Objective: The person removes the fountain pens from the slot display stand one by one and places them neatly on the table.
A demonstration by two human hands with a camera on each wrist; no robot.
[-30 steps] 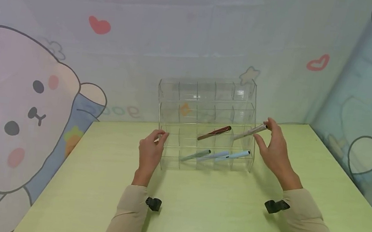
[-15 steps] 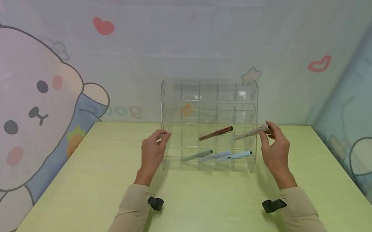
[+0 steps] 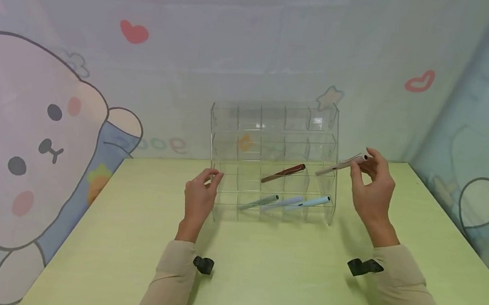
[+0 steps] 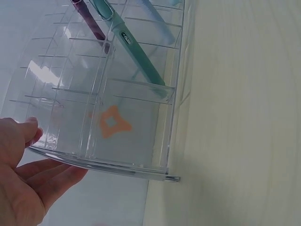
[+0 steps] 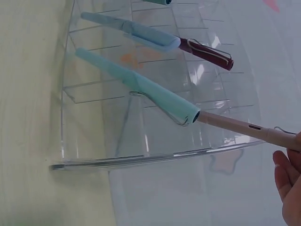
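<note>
Right hand point(image 3: 372, 191) raised beige pen point(image 3: 341, 164) higher, partly out of organizer point(image 3: 273, 141).

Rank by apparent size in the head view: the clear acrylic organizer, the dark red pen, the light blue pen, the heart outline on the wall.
1. Clear acrylic organizer.
2-3. Dark red pen and light blue pen: look alike.
4. Heart outline, though farther away.

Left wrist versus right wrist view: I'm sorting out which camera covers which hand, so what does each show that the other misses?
Only the left wrist view shows the left hand touching the clear acrylic organizer at its side edge, and a green pen. Only the right wrist view shows the right hand's fingers holding the pinkish-beige pen, its tip in a slot. Both show the organizer, the dark red pen and the table.
</note>
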